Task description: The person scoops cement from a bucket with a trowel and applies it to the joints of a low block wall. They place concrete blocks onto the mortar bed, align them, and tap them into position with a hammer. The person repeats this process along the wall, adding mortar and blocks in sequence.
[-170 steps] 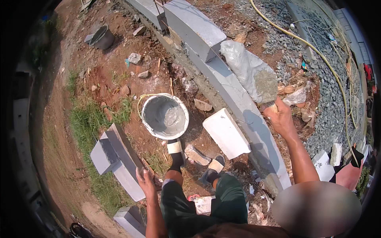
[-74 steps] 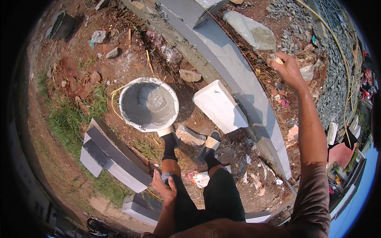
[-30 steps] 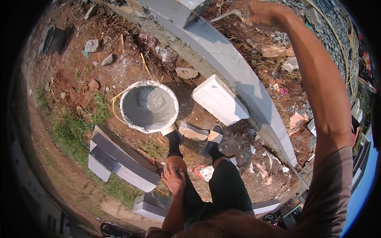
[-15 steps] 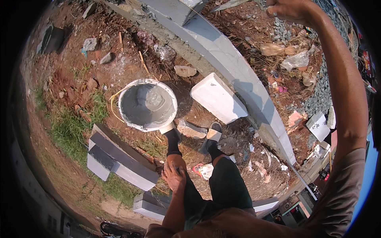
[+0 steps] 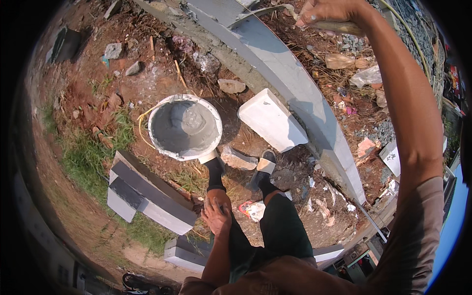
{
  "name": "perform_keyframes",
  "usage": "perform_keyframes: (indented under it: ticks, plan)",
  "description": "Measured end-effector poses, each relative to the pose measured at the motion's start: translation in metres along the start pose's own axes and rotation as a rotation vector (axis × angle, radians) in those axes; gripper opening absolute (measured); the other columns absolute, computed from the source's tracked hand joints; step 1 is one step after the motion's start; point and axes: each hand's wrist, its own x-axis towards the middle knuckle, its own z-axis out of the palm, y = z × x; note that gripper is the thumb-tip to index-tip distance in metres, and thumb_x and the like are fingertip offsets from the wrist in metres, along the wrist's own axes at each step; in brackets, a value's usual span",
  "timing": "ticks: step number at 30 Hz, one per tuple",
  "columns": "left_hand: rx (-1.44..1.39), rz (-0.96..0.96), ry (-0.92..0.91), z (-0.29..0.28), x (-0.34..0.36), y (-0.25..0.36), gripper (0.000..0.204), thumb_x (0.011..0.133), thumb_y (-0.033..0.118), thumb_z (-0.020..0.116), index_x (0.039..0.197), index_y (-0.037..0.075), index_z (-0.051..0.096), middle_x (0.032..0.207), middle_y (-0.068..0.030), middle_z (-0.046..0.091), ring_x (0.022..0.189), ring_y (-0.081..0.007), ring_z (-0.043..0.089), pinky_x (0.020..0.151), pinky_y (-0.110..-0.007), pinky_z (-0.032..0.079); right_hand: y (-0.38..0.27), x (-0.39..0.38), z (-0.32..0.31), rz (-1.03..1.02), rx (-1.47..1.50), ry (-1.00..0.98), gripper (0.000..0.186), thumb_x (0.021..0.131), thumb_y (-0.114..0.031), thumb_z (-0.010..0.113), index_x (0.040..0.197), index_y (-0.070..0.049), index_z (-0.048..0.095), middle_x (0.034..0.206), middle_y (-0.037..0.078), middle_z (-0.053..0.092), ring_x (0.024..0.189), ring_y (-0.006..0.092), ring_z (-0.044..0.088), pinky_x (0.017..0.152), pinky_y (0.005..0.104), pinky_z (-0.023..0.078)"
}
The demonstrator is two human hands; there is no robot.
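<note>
My right hand (image 5: 330, 11) is closed round the wooden handle of a trowel (image 5: 344, 28) at the top right. The trowel's thin metal blade lies over the smooth grey top of a low wall (image 5: 300, 81), close to a raised block (image 5: 216, 11). Bent at the elbow, my right arm reaches far forward. My left hand (image 5: 215, 216) rests flat on my left knee with its fingers a little apart, holding nothing. In front of my left foot stands a white bucket (image 5: 151, 135) holding wet grey mortar (image 5: 172, 129).
A pale block (image 5: 271, 120) sits between bucket and wall, with a broken stone (image 5: 239, 158) by my feet. Concrete pieces (image 5: 155, 199) lie at the left. Beyond the wall are plastic scraps (image 5: 366, 77), gravel and dry straw. Rubble and grass cover the ground.
My right hand has moved left and slightly down, bringing the trowel into view over the wall. My left hand stays on the knee.
</note>
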Motion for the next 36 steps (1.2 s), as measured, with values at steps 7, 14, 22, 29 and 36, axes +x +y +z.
perform_keyframes:
  ticks: [7, 14, 22, 29, 36]
  plan:
    - [0.003, 0.066, -0.052, 0.001, 0.008, -0.005, 0.055, 0.085, 0.032, 0.057, 0.133, 0.008, 0.044, 0.141, -0.0194, 0.038, 0.132, -0.0320, 0.034, 0.110, -0.052, 0.019, 0.058, -0.031, 0.023, 0.078, -0.315, 0.199, 0.043, 0.075, -0.044, 0.073, 0.076, -0.001, 0.066, 0.062, 0.001, 0.055, 0.057, 0.0140, 0.051, 0.053, 0.0305, 0.039]
    - [0.051, 0.090, -0.094, -0.006, 0.010, 0.001, 0.050, 0.089, 0.034, 0.053, 0.132, 0.009, 0.047, 0.144, -0.0154, 0.036, 0.134, -0.0290, 0.033, 0.110, -0.052, 0.019, -0.029, -0.031, -0.003, 0.073, -0.420, 0.154, 0.029, 0.079, -0.029, 0.066, 0.092, -0.003, 0.068, 0.081, 0.014, 0.067, 0.076, 0.0267, 0.061, 0.070, 0.0400, 0.046]
    - [0.086, 0.088, -0.111, 0.002, 0.008, 0.003, 0.049, 0.090, 0.037, 0.052, 0.131, 0.010, 0.049, 0.146, -0.0134, 0.034, 0.134, -0.0282, 0.033, 0.110, -0.050, 0.021, -0.130, -0.093, -0.063, 0.387, -0.684, 0.048, 0.025, 0.085, -0.026, 0.059, 0.081, -0.002, 0.065, 0.069, 0.009, 0.060, 0.065, 0.0226, 0.054, 0.062, 0.0407, 0.042]
    - [0.074, 0.122, -0.055, 0.010, 0.013, -0.009, 0.051, 0.087, 0.038, 0.052, 0.128, 0.007, 0.050, 0.137, -0.0205, 0.042, 0.130, -0.0309, 0.038, 0.111, -0.048, 0.018, -0.118, -0.126, -0.077, 0.397, -0.543, -0.062, 0.029, 0.088, -0.024, 0.054, 0.063, -0.009, 0.053, 0.047, -0.001, 0.044, 0.042, 0.0139, 0.040, 0.045, 0.0348, 0.035]
    - [0.138, 0.130, -0.079, 0.008, 0.013, -0.017, 0.045, 0.090, 0.035, 0.050, 0.126, 0.007, 0.052, 0.143, -0.0159, 0.037, 0.130, -0.0315, 0.037, 0.109, -0.051, 0.021, -0.126, -0.134, -0.068, 0.379, -0.661, 0.028, 0.030, 0.086, -0.025, 0.054, 0.061, -0.010, 0.053, 0.049, 0.002, 0.047, 0.044, 0.0142, 0.042, 0.046, 0.0362, 0.036]
